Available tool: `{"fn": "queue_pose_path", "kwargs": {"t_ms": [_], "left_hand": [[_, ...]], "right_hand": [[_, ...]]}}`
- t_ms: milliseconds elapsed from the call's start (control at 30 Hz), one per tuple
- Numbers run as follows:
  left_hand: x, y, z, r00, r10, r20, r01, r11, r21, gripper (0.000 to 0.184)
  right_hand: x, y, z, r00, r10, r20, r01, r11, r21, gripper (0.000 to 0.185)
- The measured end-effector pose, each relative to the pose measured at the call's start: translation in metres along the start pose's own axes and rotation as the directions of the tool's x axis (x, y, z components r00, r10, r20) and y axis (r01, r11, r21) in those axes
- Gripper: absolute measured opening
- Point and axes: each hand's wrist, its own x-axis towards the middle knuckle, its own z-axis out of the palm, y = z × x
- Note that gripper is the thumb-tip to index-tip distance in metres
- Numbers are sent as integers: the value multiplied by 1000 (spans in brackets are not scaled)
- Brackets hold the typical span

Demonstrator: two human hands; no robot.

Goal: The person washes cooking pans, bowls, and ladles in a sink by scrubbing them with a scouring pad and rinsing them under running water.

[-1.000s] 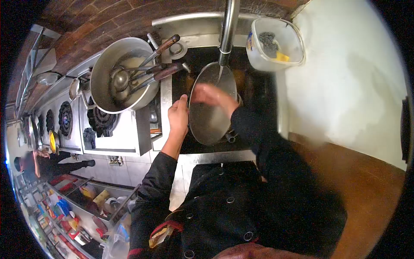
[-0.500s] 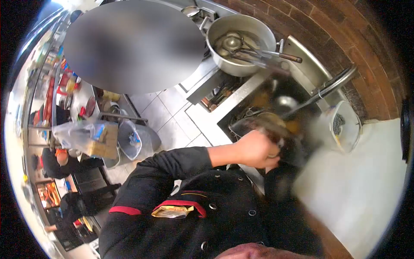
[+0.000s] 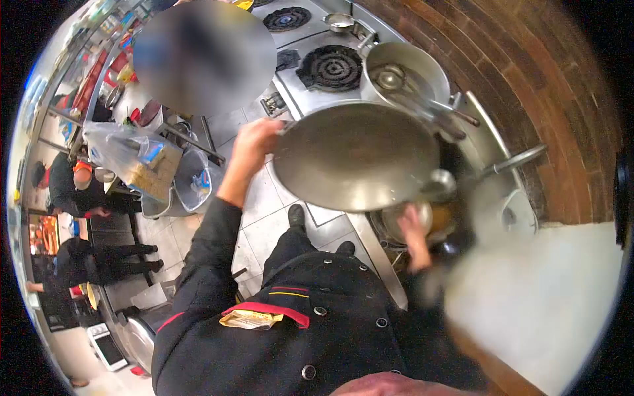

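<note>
A large wok (image 3: 356, 158) is raised and tilted in front of me, its broad metal surface facing the camera. My left hand (image 3: 259, 142) is closed round the handle at its left edge. Below the wok's right side, my right hand (image 3: 413, 228) is at a round metal-rimmed vessel (image 3: 394, 223) in the dark basin area. Its fingers are blurred, so whether they grip anything is unclear. A shiny rounded metal piece (image 3: 441, 183) shows by the wok's right edge.
A big pot (image 3: 439, 63) with ladles in it stands beyond the wok, next to a stove burner (image 3: 332, 67). A metal pipe (image 3: 518, 160) juts in from the right, near a translucent tub (image 3: 520, 212). Bins (image 3: 193, 177) stand at left; co-workers (image 3: 72, 181) are farther off.
My left hand has moved from the basin up and left, bringing the wok into full view. My right hand now shows below it. The camera view has shifted, revealing more of the stove.
</note>
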Motion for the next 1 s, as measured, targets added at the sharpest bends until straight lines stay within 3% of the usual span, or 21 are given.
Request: {"fn": "queue_pose_path", "kwargs": {"t_ms": [33,67,100,167,200,233,300,333,400,500,567,633,667,733,767,833,867,1000], "left_hand": [[-13,10,-30,994,-44,-95,35,995,-92,14],[-22,5,-72,981,-82,-174,47,979,-200,18],[-39,14,-95,944,-134,-301,59,967,-248,25],[-62,-4,-181,876,-184,-447,27,942,-334,34],[-75,-4,-208,859,-161,-486,-18,939,-344,38],[-85,-6,-234,840,-159,-519,-44,933,-358,40],[-91,-29,-294,775,-156,-612,-98,928,-360,37],[-84,-40,-317,759,-172,-628,-105,919,-379,37],[-66,-71,-362,618,-259,-743,-65,924,-376,30],[-21,-143,-424,552,-281,-785,-43,930,-364,22],[17,-197,-458,499,-349,-793,-39,905,-423,18],[60,-249,-480,489,-421,-764,-57,858,-510,21],[81,-280,-488,494,-454,-742,-76,827,-556,22],[129,-310,-481,476,-514,-714,-93,778,-622,25],[151,-332,-482,485,-535,-692,-52,773,-633,25],[199,-375,-474,603,-610,-515,-56,611,-790,27],[225,-392,-462,595,-622,-510,-28,618,-786,29],[333,-461,-405,686,-658,-311,23,447,-894,28]], "right_hand": [[6,1,14,990,-136,49,144,958,-249,72],[-6,-37,33,989,115,90,-67,906,-418,69],[9,8,39,975,-161,153,212,878,-429,69],[17,21,64,942,-245,231,337,670,-661,69],[12,16,81,911,-311,270,408,603,-685,67],[2,-17,107,951,-125,283,292,664,-688,67],[10,-23,146,946,-16,323,274,570,-775,73],[15,-27,166,956,23,292,233,546,-805,76],[21,-42,205,980,22,196,167,435,-885,81],[40,-63,233,975,93,202,163,318,-934,82],[51,-43,225,975,46,218,197,280,-940,81],[57,-51,236,978,145,150,123,183,-975,83],[60,-53,242,976,194,104,59,222,-973,84],[61,-46,249,993,82,84,66,201,-977,83],[61,-29,242,998,24,66,60,195,-979,81],[63,-5,233,1000,0,20,20,210,-977,80],[58,5,228,999,-35,14,21,219,-976,78],[56,-12,254,988,30,-154,-156,308,-939,74]]}}
